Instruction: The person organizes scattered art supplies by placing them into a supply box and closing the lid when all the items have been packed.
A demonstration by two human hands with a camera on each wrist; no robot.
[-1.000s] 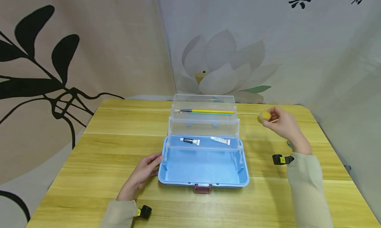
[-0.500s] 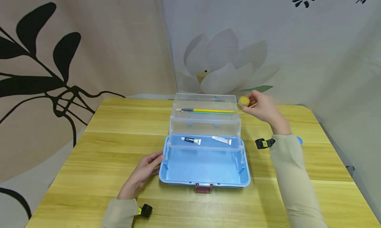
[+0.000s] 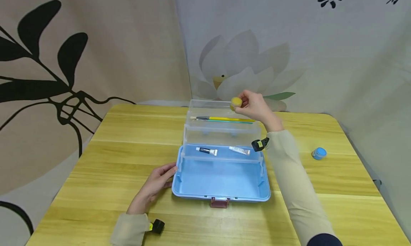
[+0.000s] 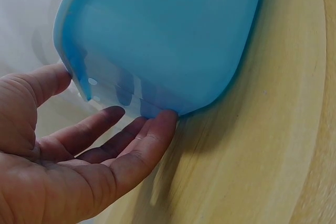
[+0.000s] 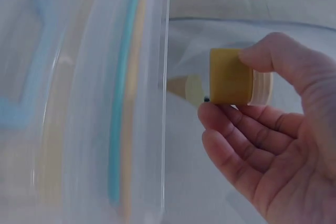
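In the head view a blue box (image 3: 221, 181) stands with its clear trays (image 3: 221, 135) raised behind. My left hand (image 3: 157, 181) holds the box's left end; in the left wrist view the thumb is at the rim and fingertips touch the wall's lower edge. Over the back of the top tray, my right hand (image 3: 255, 105) pinches a small yellow paint jar (image 5: 231, 77) between thumb and fingers. A yellow paintbrush (image 3: 229, 119) and a teal paintbrush (image 3: 224, 122) lie in the top tray. Lower down lie a black-labelled paint tube (image 3: 206, 151) and a white paint tube (image 3: 239, 150).
A small blue-lidded jar (image 3: 319, 153) stands on the wooden table (image 3: 135, 142) to the right. A brown latch (image 3: 219, 202) hangs at the box's front. Behind the table hangs a printed curtain (image 3: 135, 49).
The right hand has carried the yellow paint jar leftward and up, from beside the box to over the top tray. The blue-lidded jar has come into full view. The left hand stays put.
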